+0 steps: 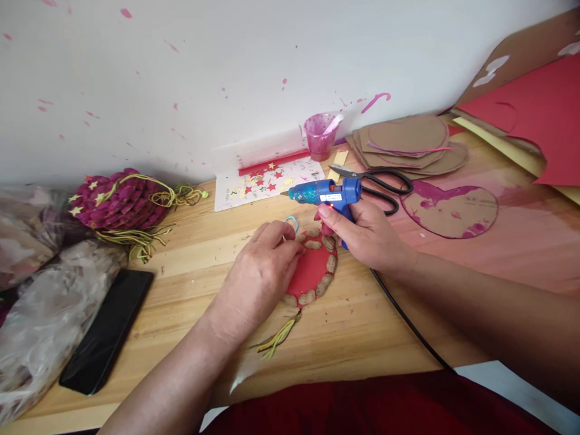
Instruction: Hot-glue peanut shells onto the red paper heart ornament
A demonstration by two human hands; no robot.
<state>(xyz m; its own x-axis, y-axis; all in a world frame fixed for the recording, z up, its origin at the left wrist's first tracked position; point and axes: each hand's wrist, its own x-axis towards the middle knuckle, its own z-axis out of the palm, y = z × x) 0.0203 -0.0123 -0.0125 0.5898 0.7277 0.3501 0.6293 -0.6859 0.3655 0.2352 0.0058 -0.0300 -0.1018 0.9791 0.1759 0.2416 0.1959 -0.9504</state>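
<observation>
My right hand [371, 232] is wrapped round the handle of a blue hot glue gun [335, 192], its nozzle pointing left above the table. Below it lies a red disc [310, 270] with peanuts [324, 285] set round its rim. My left hand [263, 263] rests over the disc's left side, fingers bent together at the upper-left rim. Whatever those fingertips pinch is hidden. A yellow-green and dark yarn tassel [277, 339] hangs from the disc's near edge, and a light-blue loop [292, 223] shows at its far edge.
Black-handled scissors [380, 181] lie behind the glue gun, near stacked cardboard shapes [408, 142]. Star stickers [272, 181] lie on a white sheet beside a pink-stained cup [321, 136]. To the left are magenta starred decorations [120, 199], a phone [109, 329] and plastic bags [58, 326]. A black cord [408, 320] trails rightward.
</observation>
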